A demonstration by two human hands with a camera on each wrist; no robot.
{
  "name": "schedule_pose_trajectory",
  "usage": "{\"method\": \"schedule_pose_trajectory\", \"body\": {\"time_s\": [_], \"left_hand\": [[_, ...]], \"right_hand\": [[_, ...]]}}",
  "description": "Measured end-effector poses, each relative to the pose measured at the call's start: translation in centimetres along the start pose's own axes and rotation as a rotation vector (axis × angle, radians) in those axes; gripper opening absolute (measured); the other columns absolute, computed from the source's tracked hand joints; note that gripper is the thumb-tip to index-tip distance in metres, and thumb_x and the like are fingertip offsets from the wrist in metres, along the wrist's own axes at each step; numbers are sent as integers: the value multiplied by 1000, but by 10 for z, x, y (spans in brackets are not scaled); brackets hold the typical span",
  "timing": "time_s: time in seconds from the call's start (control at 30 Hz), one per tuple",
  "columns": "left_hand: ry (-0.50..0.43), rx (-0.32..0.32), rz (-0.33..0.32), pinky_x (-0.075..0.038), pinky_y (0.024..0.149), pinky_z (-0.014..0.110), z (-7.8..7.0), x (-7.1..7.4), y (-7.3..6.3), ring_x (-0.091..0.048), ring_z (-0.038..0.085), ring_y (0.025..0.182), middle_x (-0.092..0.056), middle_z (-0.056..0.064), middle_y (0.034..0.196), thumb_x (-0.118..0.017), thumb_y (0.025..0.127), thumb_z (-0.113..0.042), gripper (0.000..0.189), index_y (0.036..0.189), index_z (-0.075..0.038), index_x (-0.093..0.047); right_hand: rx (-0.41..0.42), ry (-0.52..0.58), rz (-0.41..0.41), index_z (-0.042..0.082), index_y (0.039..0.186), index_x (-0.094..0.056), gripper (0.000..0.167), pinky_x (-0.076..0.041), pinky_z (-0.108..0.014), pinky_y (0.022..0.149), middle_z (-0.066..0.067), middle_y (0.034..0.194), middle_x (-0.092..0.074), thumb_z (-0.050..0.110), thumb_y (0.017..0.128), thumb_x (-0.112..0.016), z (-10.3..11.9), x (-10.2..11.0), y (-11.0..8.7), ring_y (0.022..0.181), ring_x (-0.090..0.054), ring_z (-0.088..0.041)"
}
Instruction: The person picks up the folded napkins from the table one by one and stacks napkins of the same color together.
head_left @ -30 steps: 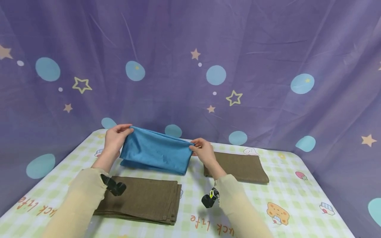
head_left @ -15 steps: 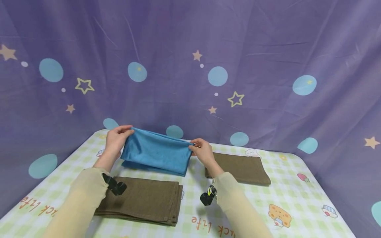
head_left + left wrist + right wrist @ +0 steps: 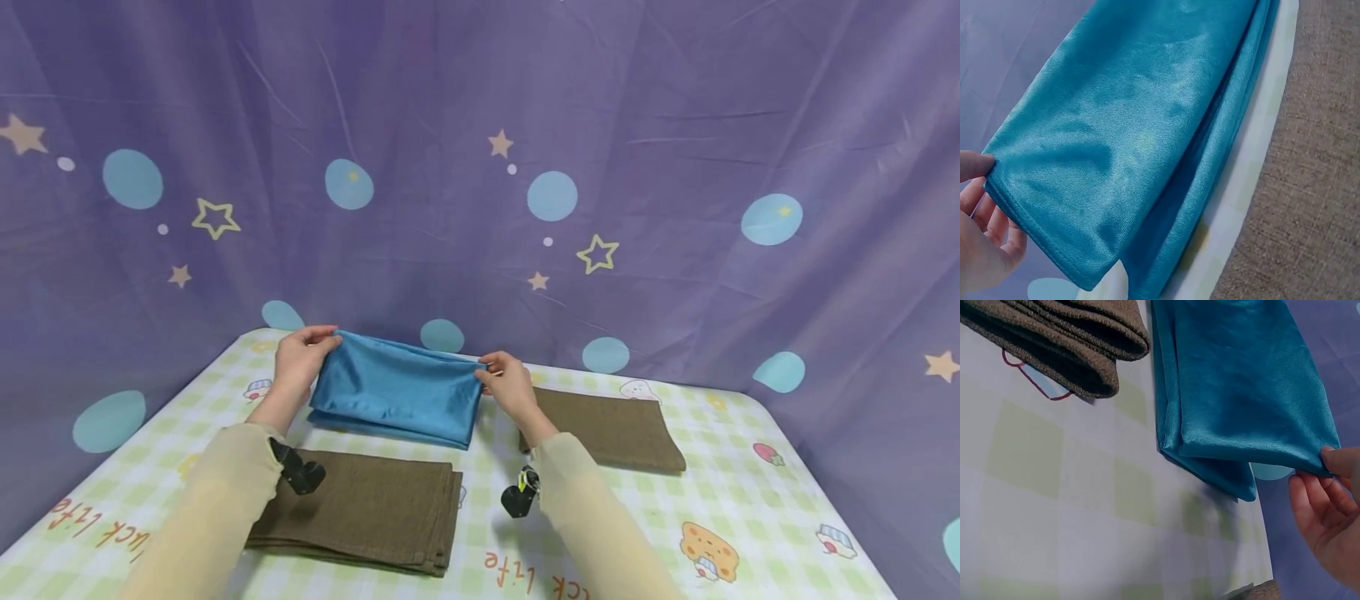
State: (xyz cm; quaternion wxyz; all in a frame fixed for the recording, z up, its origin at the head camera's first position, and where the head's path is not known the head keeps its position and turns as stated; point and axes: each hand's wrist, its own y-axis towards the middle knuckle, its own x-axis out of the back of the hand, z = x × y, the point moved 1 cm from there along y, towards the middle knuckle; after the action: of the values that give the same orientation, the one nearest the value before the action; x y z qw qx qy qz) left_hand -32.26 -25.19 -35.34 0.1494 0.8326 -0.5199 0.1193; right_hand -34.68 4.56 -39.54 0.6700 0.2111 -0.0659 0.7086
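Observation:
A shiny blue cloth, folded in layers, is held up by its two top corners near the back of the table. My left hand pinches the top left corner between thumb and fingers. At the other end my right hand pinches the top right corner. The cloth's lower fold hangs at the tabletop; in the left wrist view a gap shows between the front layer and the layer behind. In the right wrist view the thumb presses the cloth's corner against the fingertips.
A stack of folded brown cloths lies in front of the blue cloth, partly under the left forearm. Another folded brown cloth lies at the right, behind the right wrist. The table has a green checked cover, with a purple curtain behind it.
Both hands keep their pinch on the blue cloth. The left hand has lowered and shifted slightly right, so the cloth's top edge sits lower on that side.

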Motion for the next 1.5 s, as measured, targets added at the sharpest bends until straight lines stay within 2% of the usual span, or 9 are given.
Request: {"method": "schedule_pose_trajectory", "body": {"time_s": [0.27,0.5,0.7,0.93,1.13,1.23,1.37,1.5], "left_hand": [[43,-16,-2,-40,74,19,10,-6,3,-51,16,93,-58,11,105,-58,87,-18,34,116,-2,-60],[63,-10,-17,-42,77,23,18,-10,5,-52,21,100,-59,16,113,-58,87,-18,34,117,-2,-60],[73,7,-35,-42,74,22,19,-17,4,-54,21,98,-60,16,112,-60,87,-18,34,117,-2,-61],[69,13,-35,-44,76,25,21,-25,7,-54,23,99,-59,17,112,-58,87,-17,33,117,-2,-60],[78,21,-56,-44,76,26,27,-30,11,-55,23,99,-60,17,111,-58,87,-18,33,116,-2,-61],[110,19,-59,-44,77,28,31,-32,14,-56,24,98,-61,17,111,-58,87,-19,33,116,-3,-61],[155,23,-54,-44,76,29,36,-34,16,-56,25,97,-61,17,109,-58,87,-20,33,116,-3,-61],[150,25,-33,-45,78,32,38,-35,17,-56,27,98,-60,18,110,-57,88,-21,34,117,-3,-60]], "right_hand": [[7,-80,-4,3,105,-62,21,-54,-32,62,-13,92,-59,11,86,-62,-5,-6,0,70,-62,-18],[-2,-24,1,1,111,-58,27,-55,-37,63,-15,89,-59,7,86,-61,-12,-11,0,66,-62,-20],[-35,36,45,-2,122,-49,41,-54,-38,60,-15,89,-57,3,84,-62,-18,-13,-2,69,-62,-25],[-58,37,67,1,128,-44,51,-54,-37,60,-15,91,-57,2,82,-64,-21,-16,-5,61,-59,-16],[-78,35,88,1,130,-42,53,-54,-34,58,-13,89,-55,1,82,-63,-23,-16,-9,61,-59,-18],[-90,30,91,1,130,-42,54,-54,-31,56,-12,88,-55,0,81,-64,-26,-18,-9,60,-59,-18],[-114,12,92,2,130,-42,54,-53,-28,55,-11,87,-55,0,81,-64,-31,-20,-10,58,-59,-16],[-129,-1,98,3,132,-42,55,-53,-28,56,-12,89,-55,1,82,-64,-33,-19,-10,59,-60,-17]]}}
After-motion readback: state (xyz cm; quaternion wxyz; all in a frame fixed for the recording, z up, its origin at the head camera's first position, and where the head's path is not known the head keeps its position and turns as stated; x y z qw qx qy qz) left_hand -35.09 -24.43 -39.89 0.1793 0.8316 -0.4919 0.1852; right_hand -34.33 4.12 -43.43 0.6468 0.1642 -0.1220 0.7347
